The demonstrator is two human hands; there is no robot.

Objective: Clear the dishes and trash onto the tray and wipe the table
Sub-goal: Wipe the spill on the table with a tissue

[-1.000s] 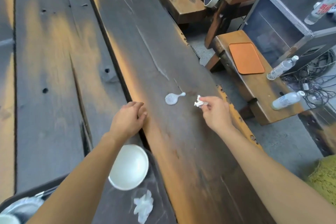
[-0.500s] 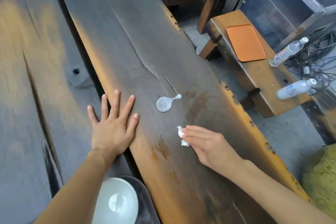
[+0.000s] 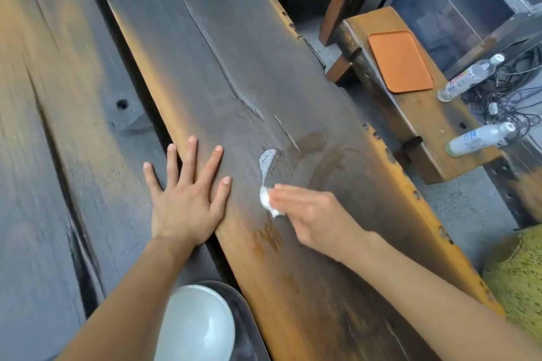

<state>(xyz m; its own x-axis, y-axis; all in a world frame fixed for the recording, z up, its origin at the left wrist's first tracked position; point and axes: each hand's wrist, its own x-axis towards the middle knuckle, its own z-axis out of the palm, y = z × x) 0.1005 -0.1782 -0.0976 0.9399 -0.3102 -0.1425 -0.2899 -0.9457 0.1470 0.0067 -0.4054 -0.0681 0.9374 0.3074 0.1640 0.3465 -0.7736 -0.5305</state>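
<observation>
A crumpled tissue is pressed under the right hand at the foamy spill's 6 o'clock; the left hand is splayed flat on the bench.

We are looking through a single wide-angle camera worn on the head, tilting forward and steeply down onto the table, close enough that both forearms are entering from the bottom edge. The planks are running diagonally from the lower right toward the upper left, bending with the lens. Past the table's right edge we are catching the bench and the floor below. No second view is sharing this scene with us.
</observation>
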